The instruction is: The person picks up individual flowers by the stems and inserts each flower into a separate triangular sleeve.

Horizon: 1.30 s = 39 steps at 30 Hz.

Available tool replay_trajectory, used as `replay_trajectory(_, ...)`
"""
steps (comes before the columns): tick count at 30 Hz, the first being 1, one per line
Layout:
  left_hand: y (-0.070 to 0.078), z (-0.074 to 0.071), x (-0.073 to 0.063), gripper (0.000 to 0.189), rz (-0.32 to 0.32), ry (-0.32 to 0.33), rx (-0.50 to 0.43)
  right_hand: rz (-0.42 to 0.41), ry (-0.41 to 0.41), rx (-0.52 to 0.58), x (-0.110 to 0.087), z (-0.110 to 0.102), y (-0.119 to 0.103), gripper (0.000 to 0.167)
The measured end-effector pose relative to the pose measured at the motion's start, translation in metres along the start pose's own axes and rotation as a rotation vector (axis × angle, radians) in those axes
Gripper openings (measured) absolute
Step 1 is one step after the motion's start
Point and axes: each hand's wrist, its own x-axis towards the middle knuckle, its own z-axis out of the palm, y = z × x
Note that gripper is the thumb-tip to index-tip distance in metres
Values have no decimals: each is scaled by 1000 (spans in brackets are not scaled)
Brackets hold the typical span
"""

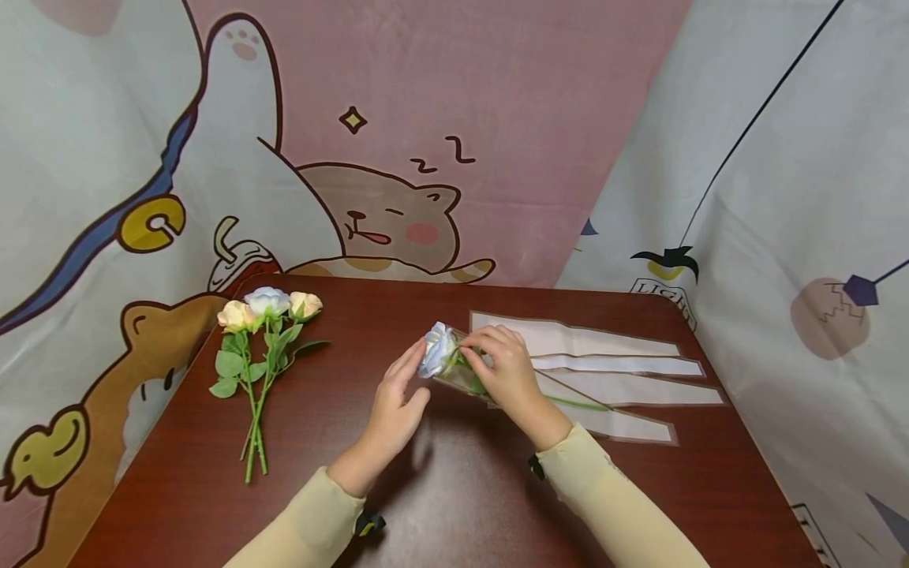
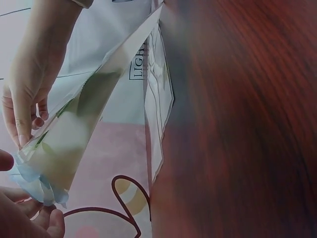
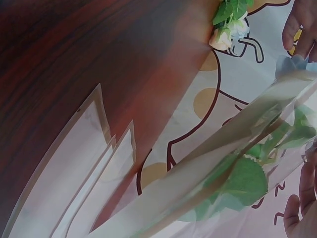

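Observation:
A pale blue artificial rose (image 1: 438,349) with a green stem and leaves lies inside a clear, brown-edged flower sleeve (image 2: 84,129), its bloom at the sleeve's wide mouth. My right hand (image 1: 510,375) pinches the sleeve's edge just below the bloom, thumb against fingertips. On the bloom's other side, the fairly straight fingers of my left hand (image 1: 392,410) touch the petals, the thumb held apart. In the right wrist view, the rose's green leaves (image 3: 242,183) show through the film.
Several flat white sleeves (image 1: 604,339) with brown edges lie at the right of the dark red wooden table (image 1: 454,505). At the left lie two cream roses and another blue rose (image 1: 267,301), stems crossed. A cartoon-printed cloth (image 1: 497,118) hangs behind the table.

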Motion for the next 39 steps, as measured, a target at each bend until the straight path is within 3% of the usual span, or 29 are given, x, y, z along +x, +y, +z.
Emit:
replay_trajectory(20, 0, 2, 4, 68, -25, -31, 23, -72, -8, 4, 7, 3, -6, 8)
replay_trajectory(29, -4, 2, 4, 59, 29, 6, 45, -73, -4, -2, 6, 1, -5, 7)
replay_trajectory(39, -3, 3, 3, 51, 35, 9, 38, -86, 6, 9, 7, 1, -9, 7)
